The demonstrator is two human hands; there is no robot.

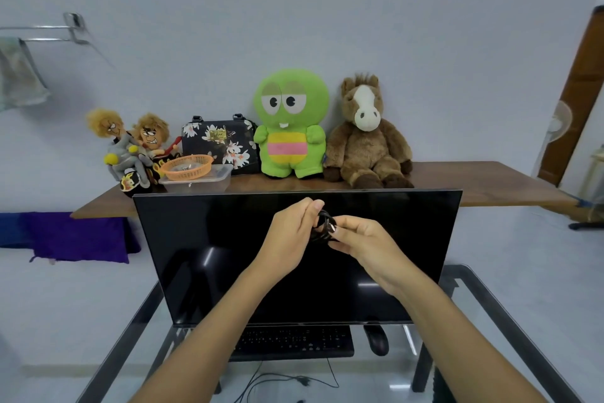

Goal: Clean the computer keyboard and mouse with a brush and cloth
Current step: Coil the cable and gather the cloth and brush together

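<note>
Both hands are raised in front of the dark monitor (228, 255). My left hand (292, 232) and my right hand (358, 237) together pinch a small coil of black cable (323, 227) between their fingertips. Below them the black keyboard (294, 342) lies on the glass desk (510, 314), partly hidden by my left forearm. The black mouse (376, 340) sits just right of the keyboard. No brush or cloth is in view.
Behind the monitor, a wooden shelf (474, 180) carries a green plush (291, 124), a brown horse plush (366, 134), a floral bag (219, 141), two dolls (130, 147) and an orange basket (186, 167) on a clear box. Cables (287, 379) hang under the desk.
</note>
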